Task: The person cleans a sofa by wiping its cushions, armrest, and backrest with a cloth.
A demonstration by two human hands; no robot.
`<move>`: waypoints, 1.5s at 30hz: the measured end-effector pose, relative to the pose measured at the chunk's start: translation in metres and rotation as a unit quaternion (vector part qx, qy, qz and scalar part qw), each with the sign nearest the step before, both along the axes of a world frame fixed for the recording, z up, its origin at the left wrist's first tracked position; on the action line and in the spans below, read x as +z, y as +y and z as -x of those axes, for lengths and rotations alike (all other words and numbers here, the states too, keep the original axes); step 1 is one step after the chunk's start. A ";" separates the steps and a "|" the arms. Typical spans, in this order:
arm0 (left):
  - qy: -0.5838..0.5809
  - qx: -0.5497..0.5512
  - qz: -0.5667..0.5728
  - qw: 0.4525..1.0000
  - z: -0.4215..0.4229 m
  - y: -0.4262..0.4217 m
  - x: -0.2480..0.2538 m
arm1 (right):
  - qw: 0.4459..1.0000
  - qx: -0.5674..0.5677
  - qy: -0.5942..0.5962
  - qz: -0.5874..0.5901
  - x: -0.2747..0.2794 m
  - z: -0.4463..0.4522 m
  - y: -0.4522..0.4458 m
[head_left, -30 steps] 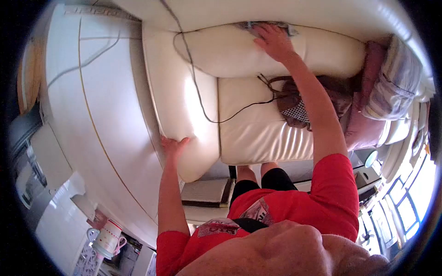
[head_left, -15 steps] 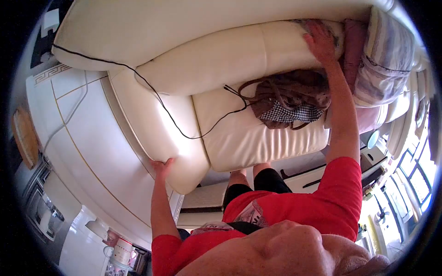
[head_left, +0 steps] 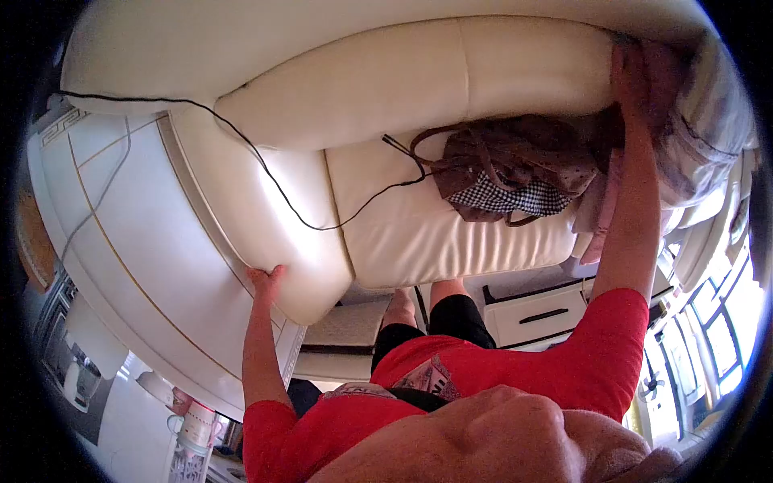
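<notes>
Though on the sofa arm (head_left: 310,278), left fingers (head_left: 258,278) apart — right fingers (head_left: 625,64), beside backrest (head_left: 386,80), unreadable.

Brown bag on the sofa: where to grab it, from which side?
Probably the strap at the left end of the brown bag: it loops out past the body, while the body lies slumped and would likely sag. Come from above and the left, since the backrest stands behind. Watch the black cable close by the strap.

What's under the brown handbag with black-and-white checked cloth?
The handbag sits on the cream padded sofa seat, which shows around it; anything directly beneath is covered.
</notes>
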State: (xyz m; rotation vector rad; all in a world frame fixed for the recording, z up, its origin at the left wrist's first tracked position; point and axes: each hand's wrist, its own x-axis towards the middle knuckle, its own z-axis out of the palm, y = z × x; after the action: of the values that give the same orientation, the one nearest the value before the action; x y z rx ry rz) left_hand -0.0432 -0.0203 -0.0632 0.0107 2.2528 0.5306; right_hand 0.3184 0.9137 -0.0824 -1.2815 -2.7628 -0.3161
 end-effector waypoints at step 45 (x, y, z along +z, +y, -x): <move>0.160 -0.122 0.143 0.969 -0.016 0.079 0.044 | 0.861 0.443 0.187 0.166 -0.015 0.247 -0.392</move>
State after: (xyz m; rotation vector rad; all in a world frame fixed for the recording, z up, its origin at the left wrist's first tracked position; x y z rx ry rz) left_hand -0.0276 0.0587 -0.0192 0.2403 2.5771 0.0709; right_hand 0.0714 0.5221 -0.0970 0.0365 -2.7458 0.4424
